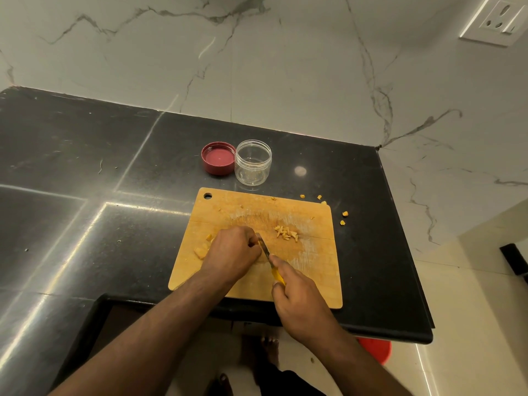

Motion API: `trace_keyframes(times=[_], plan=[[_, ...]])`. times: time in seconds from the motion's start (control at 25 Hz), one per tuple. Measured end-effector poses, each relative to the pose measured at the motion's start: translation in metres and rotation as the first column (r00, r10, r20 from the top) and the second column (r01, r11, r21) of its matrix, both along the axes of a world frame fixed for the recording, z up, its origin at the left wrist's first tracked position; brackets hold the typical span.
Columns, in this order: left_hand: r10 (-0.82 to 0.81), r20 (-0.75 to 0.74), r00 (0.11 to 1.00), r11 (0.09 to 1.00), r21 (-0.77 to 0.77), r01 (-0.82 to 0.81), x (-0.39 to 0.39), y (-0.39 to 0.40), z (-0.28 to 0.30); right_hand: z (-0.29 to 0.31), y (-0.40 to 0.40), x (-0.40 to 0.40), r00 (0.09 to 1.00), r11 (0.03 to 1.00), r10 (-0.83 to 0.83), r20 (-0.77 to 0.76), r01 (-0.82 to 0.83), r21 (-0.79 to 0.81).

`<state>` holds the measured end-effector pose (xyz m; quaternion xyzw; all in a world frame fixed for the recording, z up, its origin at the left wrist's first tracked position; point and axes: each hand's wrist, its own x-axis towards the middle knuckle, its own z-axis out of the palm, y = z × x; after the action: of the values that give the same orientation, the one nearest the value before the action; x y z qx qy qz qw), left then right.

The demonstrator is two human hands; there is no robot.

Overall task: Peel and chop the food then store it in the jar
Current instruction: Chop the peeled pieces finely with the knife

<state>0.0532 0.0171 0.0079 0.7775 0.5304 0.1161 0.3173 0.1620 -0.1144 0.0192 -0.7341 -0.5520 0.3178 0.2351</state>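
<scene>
My right hand (300, 302) gripping yellow-handled knife (270, 260), my left hand (233, 252) curled over food on cutting board (314, 270), chopped pieces (286, 233) beside blade, open jar (253, 162) on table (85, 167) behind board.

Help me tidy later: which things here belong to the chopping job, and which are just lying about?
Job: wooden cutting board, yellow-handled knife, chopped yellow food pieces, clear plastic jar, red screw lid.
Lying about: white wall socket, red bucket under counter.
</scene>
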Motion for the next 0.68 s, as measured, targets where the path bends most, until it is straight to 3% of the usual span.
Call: trace_keyframes(times=[0.68], plan=[[0.052,0.064,0.997,0.998,-0.047,-0.049,-0.004,0.004,-0.002,-0.002,0.004,-0.008,0.998,0.998,-0.064,-0.018,0.065,0.021]])
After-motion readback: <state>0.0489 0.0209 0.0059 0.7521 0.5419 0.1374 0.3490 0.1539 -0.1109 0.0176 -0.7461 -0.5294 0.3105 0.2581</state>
